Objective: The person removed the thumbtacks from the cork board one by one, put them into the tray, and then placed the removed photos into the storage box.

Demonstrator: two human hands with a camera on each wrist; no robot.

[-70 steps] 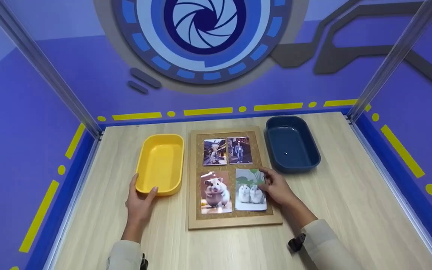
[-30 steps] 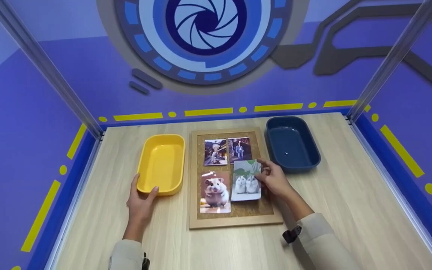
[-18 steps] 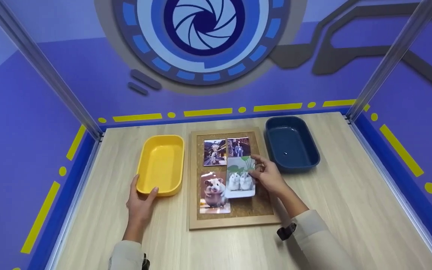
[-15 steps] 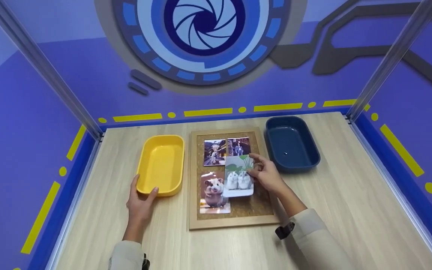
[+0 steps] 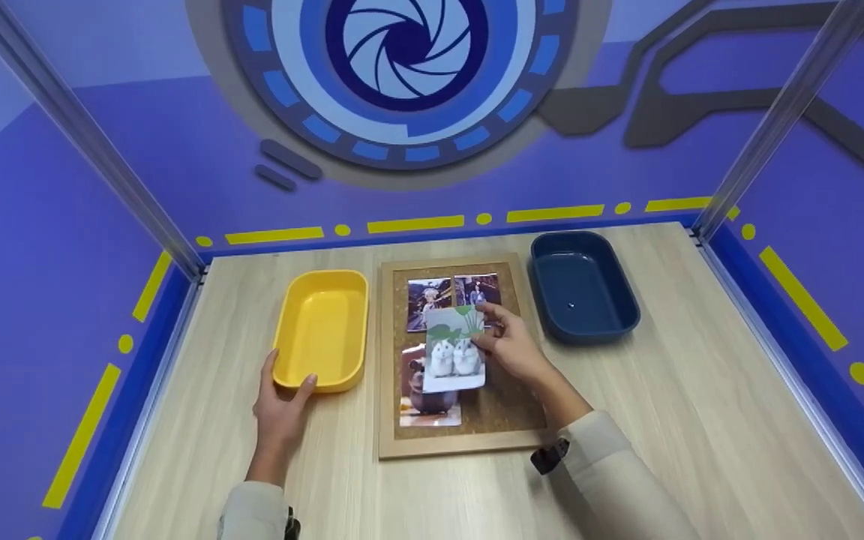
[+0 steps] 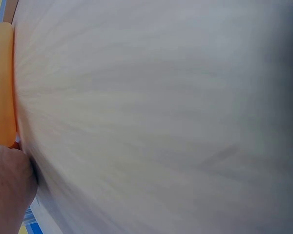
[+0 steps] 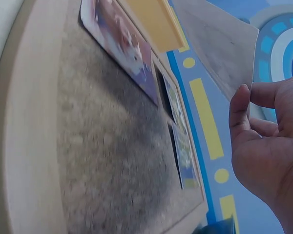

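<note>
My right hand (image 5: 511, 346) pinches a photo (image 5: 453, 351) of two white hamsters by its right edge, thumb against fingers. The photo is raised over a wood-framed cork board (image 5: 511, 409); the right wrist view shows its plain back (image 7: 215, 41). Below it, a brown-and-white hamster photo (image 5: 430, 414) lies on the board, partly covered in the head view. Two smaller photos of dressed-up figures, a left one (image 5: 421, 296) and a right one (image 5: 481, 287), lie at the board's far end. My left hand (image 5: 279, 412) holds the near end of a yellow tray (image 5: 323, 322), thumb at the rim.
A dark blue tray (image 5: 586, 292) stands right of the board, near its far corner. Purple walls with yellow dashes enclose the wooden table (image 5: 709, 375) at the back and both sides, with metal posts at the back corners.
My right hand has lifted the two-hamster photo off the board's lower right and carried it left, over the brown-and-white hamster photo. My left hand stays at the yellow tray.
</note>
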